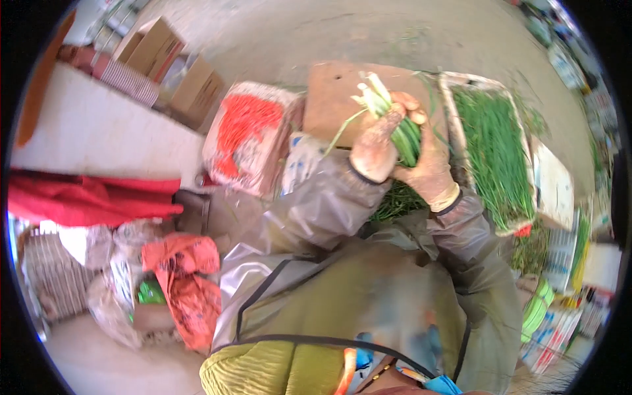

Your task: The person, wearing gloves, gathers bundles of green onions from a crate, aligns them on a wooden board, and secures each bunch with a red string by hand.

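Observation:
Both my hands are raised over a brown board (pixel 329 99), closed around a bunch of green vegetables (pixel 406 141). Its thick green part is between my palms, and pale cut-looking stalk ends (pixel 374 95) stick out at the top. One thin stem hangs to the left. My left hand (pixel 378 146) grips it from the left, with most of its fingers hidden. My right hand (pixel 431 155) wraps round the right side, fingers bent over the top. Below my hands, more thin green leaves (pixel 398 201) show, partly hidden by my sleeves.
On the right, a pale crate (pixel 447 99) is filled with long grass-like greens (pixel 494 145). Left of the board, orange-red strips (pixel 247 122) lie on a pale box (pixel 263 178). Cardboard boxes (pixel 194 92) stand at the far left. A red cloth (pixel 85 197) and orange bag (pixel 184 283) are nearer.

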